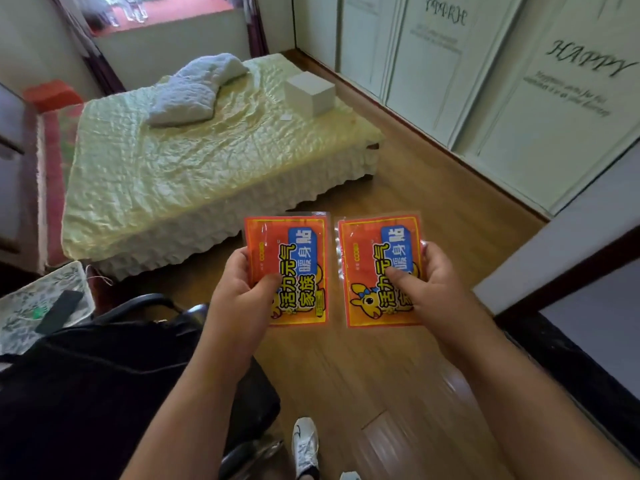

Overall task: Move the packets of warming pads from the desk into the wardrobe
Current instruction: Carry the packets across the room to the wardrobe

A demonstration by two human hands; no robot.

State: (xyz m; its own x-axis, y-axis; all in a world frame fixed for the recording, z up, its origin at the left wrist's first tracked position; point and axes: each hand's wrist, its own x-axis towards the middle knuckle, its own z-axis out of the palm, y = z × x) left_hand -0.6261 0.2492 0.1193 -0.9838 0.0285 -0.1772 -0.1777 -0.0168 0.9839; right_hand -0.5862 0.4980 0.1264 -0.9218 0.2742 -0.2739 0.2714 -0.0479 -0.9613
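I'm carrying one packet (294,265) pinched in my left hand (242,289) and the other packet (375,268) in my right hand (436,282), both up over the floor (381,375), so I'm keeping thumbs firm while turning toward the wardrobe (519,98) doors, which look closed

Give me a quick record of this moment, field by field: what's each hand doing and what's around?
left hand: holds left packet, thumb on front
right hand: holds right packet, thumb on front
packets: side by side, apart, above the floor
wardrobe: ahead right, doors closed
bed: ahead left, white box on it
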